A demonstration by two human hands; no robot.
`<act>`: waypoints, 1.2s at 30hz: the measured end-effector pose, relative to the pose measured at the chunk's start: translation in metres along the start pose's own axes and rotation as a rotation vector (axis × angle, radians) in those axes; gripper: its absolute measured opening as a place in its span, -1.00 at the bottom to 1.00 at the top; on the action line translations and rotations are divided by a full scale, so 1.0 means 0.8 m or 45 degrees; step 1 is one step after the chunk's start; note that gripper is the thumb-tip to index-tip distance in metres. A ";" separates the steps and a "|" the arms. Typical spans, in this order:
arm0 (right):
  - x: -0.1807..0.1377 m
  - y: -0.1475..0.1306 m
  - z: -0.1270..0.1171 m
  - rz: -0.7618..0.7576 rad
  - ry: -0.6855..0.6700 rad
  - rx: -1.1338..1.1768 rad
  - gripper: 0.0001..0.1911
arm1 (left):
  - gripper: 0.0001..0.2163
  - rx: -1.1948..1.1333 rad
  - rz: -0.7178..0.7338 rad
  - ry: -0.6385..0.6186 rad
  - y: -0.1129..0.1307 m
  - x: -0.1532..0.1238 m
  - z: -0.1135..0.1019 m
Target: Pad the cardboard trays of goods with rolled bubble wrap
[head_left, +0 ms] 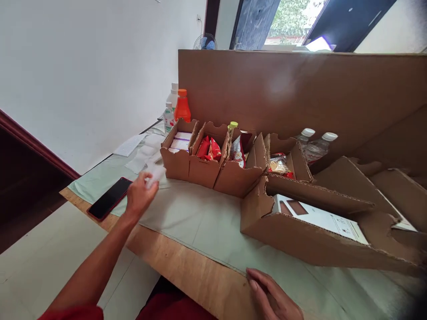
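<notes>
Left hand: my left hand (139,195) is stretched out over the left end of the table (187,271), fingers pinched shut around a small white packet (155,172); the motion blurs it, so I cannot read what it is.
White packet: held off the cloth, just in front of the first cardboard tray (176,163), near the table's left edge. I grip it by its lower end so the rest stays free above my fingertips.
Right hand: my right hand (271,295) lies flat on the near edge of the table, fingers loosely spread and holding nothing. To my mind it rests there to steady me while the other arm reaches.
Phone: a dark phone (110,198) with a red rim lies face up at the near left corner, just beside my left wrist and apart from the trays.
Trays: a row of open cardboard trays runs along the back wall of cardboard (300,93). The first holds white boxes (180,142), the next red packets (209,149), then further snack bags (237,151). The low fronts leave the contents easy to reach.
Large tray: the nearest tray, toward the right edge, holds a flat white box (320,218).
Bottles: an orange bottle (182,106) and clear ones stand behind the first tray; two white-capped bottles (316,144) lean further right.
</notes>
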State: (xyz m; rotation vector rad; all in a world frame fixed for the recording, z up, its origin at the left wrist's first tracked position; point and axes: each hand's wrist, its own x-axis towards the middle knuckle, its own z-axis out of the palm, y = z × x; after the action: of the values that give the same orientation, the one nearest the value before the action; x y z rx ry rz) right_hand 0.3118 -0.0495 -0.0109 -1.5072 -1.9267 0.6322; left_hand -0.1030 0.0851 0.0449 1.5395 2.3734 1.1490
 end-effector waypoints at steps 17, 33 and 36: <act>-0.044 -0.045 -0.026 -0.006 0.630 -0.307 -0.70 | -0.43 -0.179 0.617 -0.730 0.067 -0.216 0.078; -0.158 0.107 -0.109 0.329 0.721 -0.883 -0.55 | -0.64 0.343 0.845 -0.710 0.100 -0.213 0.093; -0.144 0.102 -0.107 0.374 0.719 -0.825 -0.50 | -0.57 0.381 0.751 -0.807 0.109 -0.208 0.090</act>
State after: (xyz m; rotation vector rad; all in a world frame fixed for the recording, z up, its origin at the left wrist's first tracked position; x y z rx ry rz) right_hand 0.4482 -0.1416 -0.0265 -2.0975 -1.5307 -0.3398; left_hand 0.0758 0.0065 -0.0028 2.3518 1.7578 0.2467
